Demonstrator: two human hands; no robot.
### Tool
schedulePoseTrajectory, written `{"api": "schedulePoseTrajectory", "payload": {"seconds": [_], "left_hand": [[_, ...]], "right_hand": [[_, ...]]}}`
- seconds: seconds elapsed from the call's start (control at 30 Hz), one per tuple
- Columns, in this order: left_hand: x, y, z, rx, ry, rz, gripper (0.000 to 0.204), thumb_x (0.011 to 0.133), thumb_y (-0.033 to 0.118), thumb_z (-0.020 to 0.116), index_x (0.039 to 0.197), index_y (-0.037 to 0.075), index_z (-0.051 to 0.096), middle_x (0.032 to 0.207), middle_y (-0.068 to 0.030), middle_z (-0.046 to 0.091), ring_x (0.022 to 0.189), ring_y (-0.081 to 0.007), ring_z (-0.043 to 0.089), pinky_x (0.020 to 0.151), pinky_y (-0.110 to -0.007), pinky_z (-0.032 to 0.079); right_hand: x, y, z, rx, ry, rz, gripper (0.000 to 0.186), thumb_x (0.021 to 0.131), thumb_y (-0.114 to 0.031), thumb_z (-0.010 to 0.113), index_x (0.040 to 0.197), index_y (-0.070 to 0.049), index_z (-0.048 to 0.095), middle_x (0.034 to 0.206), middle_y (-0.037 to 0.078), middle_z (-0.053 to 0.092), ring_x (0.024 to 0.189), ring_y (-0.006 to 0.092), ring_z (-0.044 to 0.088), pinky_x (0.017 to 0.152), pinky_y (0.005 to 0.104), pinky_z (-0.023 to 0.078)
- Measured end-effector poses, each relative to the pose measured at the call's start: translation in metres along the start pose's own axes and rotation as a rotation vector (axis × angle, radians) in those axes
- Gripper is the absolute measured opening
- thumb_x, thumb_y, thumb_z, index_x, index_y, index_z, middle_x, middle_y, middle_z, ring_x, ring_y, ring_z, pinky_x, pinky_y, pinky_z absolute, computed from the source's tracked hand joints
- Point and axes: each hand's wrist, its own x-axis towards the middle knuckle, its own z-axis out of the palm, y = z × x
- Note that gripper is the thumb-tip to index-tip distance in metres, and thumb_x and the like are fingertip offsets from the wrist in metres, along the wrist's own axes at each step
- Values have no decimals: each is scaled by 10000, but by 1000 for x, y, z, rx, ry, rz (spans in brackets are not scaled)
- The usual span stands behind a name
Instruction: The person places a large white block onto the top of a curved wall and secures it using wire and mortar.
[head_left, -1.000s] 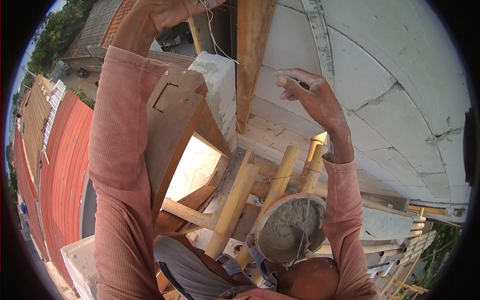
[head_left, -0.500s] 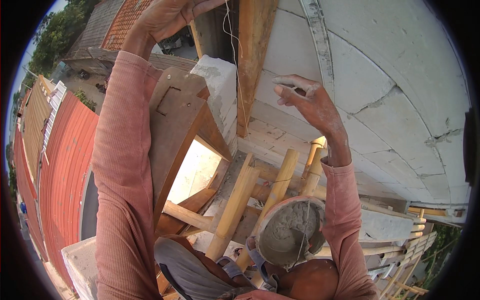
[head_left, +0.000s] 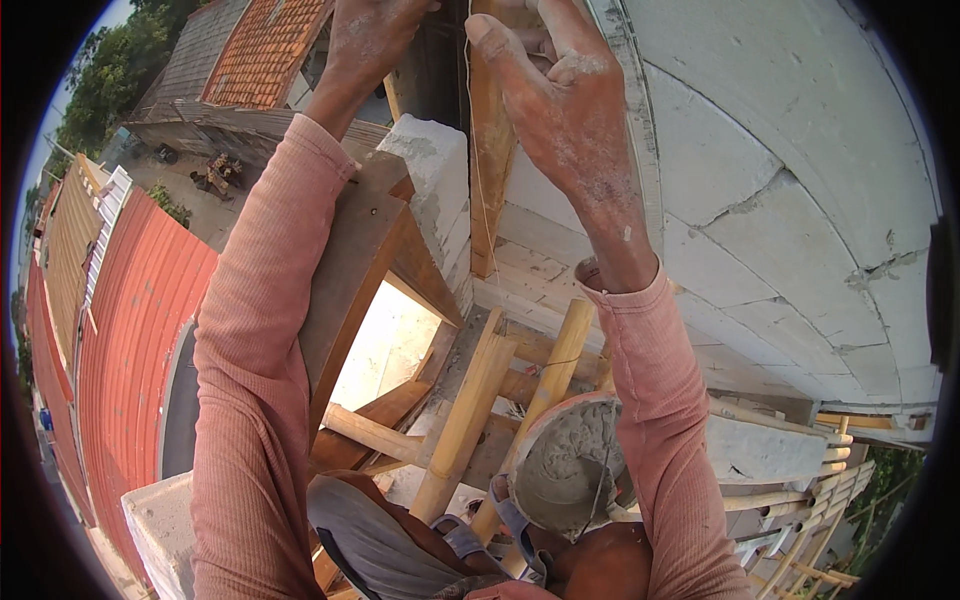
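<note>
My right hand (head_left: 570,100) is raised at the top centre, fingers curled and thumb tip against a thin white string (head_left: 476,150). The string hangs down along a wooden post (head_left: 490,190). To its left, my left hand (head_left: 372,40) is lifted to the upper edge; its fingers are mostly cut off, so what it holds is hidden. Below the left hand stand a pale block column (head_left: 432,165) and a brown wooden frame (head_left: 350,260). Grey wet mortar (head_left: 565,475) fills a round bucket near my knees, partly covered by my right forearm.
Bamboo poles (head_left: 465,420) form scaffolding under me, with open gaps between them. A pale block wall (head_left: 740,160) rises on the right. A loose white block (head_left: 160,530) sits at lower left. Red metal roofing (head_left: 130,350) lies far below on the left.
My right hand has moved up and left to the string, its fingers closing in. My left hand has shifted slightly right and up, its forearm now leaning over the wooden frame.
</note>
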Motion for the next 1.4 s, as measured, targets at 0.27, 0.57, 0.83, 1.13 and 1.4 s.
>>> {"api": "schedulePoseTrajectory", "payload": {"seconds": [0.27, 0.57, 0.83, 1.13, 1.4], "left_hand": [[-4, -12, 2, 244, 127, 383, 152, 938, 93, 719, 1055, -3, 736, 951, -109, 725, 878, -189, 707, 779, -301, 537], [-1, -19, 2, 25, 176, 2, 282, 1039, 234, 599, 1113, -32, 656, 1021, -98, 691, 946, -160, 671, 830, -306, 538], [14, -28, 1, -273, -141, -257, 463, 1106, 374, 378, 1231, 7, 632, 1149, -112, 683, 1076, -198, 644, 990, -342, 485], [17, -16, -19, -460, -305, -419, 569, 1055, 401, 397, 1392, -26, 562, 1410, -169, 612, 1276, -281, 572, 1149, -422, 368], [21, -23, -17, -492, -308, -481, 481, 1077, 338, 408, 1363, -7, 584, 1343, -140, 636, 1260, -263, 572, 1137, -417, 381]], "right_hand": [[55, 10, 43, -245, 209, -188, 204, 970, -103, 637, 1130, 12, 691, 977, 215, 690, 872, 379, 686, 771, 451, 548], [59, 16, 59, -482, 317, -221, 108, 967, -159, 633, 908, -69, 636, 849, 127, 624, 759, 349, 667, 652, 452, 550], [63, 17, 65, -657, 208, -207, 136, 985, -172, 569, 871, -101, 592, 878, 105, 643, 722, 350, 701, 569, 477, 553], [61, 23, 71, -630, 223, -183, 166, 992, -189, 561, 863, -103, 621, 769, 109, 683, 706, 338, 708, 580, 482, 553], [55, 21, 72, -646, 294, -239, 130, 979, -174, 593, 869, -107, 610, 851, 97, 606, 677, 331, 678, 547, 472, 543]]}}
